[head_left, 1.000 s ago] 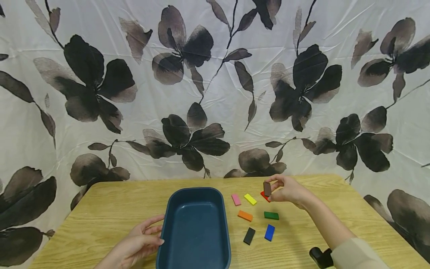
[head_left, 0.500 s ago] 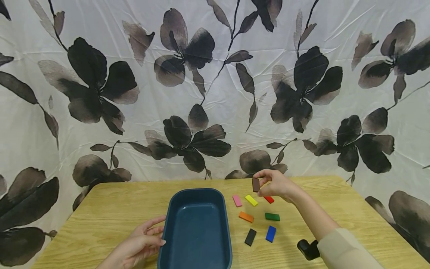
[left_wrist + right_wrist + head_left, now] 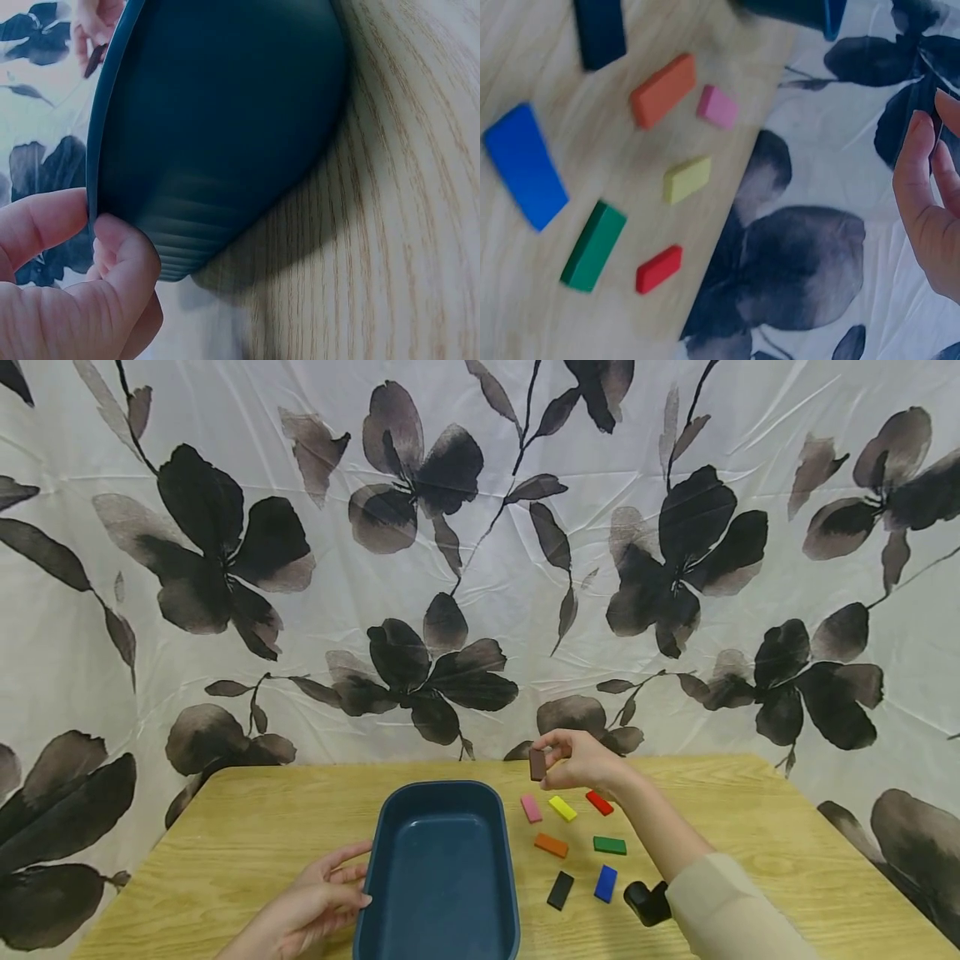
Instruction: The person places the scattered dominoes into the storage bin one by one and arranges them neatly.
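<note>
A person's R hand [image 3: 581,760] holds a brown block [image 3: 537,765] upright in the air nr the far edge of the wood-grain bench [image 3: 277,810], fingers clamped on it w/ thumb below. The block hangs just beyond the pink block [image 3: 531,808], to the R of the blue tray [image 3: 438,877]. The L hand [image 3: 318,897] grips the tray's L rim, thumb on one side & fingers on the other, clamped tight in the L wrist view.

On the bench, R of the tray, 7 blocks lie flat & well spread: pink, yellow block [image 3: 562,808] & red block [image 3: 599,802] in the far row; orange block [image 3: 551,845] & green block [image 3: 610,845] in the mid; black block [image 3: 560,891] & blue block [image 3: 605,883] nearest the camera. A black device [image 3: 647,903] sits at the R wrist, by the cuff of a beige sleeve [image 3: 735,910]. Bkgd: a white cloth [image 3: 495,602] w/ dk floral print, hanging behind the bench.
</note>
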The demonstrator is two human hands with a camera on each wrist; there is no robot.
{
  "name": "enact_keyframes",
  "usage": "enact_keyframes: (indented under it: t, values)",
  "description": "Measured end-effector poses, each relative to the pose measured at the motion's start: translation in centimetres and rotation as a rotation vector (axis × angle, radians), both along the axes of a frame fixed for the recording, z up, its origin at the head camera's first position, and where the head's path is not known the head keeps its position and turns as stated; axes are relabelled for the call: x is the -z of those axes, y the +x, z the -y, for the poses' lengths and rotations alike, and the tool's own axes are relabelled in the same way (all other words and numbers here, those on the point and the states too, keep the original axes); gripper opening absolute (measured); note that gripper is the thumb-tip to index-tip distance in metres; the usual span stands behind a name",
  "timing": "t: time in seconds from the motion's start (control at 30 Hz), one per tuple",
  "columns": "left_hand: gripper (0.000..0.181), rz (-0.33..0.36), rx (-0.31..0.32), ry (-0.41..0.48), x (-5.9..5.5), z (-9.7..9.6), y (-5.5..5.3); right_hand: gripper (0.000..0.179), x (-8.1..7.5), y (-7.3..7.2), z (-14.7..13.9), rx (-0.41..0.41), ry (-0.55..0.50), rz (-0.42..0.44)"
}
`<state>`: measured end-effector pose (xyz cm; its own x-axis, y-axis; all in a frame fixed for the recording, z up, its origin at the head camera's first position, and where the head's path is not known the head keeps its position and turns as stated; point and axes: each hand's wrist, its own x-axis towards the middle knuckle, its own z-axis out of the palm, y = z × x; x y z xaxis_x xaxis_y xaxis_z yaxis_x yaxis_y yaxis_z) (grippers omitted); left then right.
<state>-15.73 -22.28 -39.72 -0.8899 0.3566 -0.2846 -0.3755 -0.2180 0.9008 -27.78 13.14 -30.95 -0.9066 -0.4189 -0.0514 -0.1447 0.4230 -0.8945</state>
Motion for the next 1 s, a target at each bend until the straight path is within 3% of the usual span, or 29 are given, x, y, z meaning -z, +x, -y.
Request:
enact_keyframes:
  t: [0.13, 0.73, 1.0]
  values:
    - [0.081, 0.002, -0.003, 0.004, 0.0, 0.0, 0.1, 0.051, -0.1, -0.2, 1.3, -0.007, 0.016, -0.016]
    - [0.083, 0.005, 0.032, 0.038, 0.0, 0.0, 0.2, 0.054, 1.3, -0.2, 6.8, -0.050, -0.096, 0.099]
    - [0.083, 0.001, 0.024, 0.054, 0.0, 0.0, 0.0, 0.053, 1.4, -0.2, 8.7, -0.055, -0.120, 0.109]
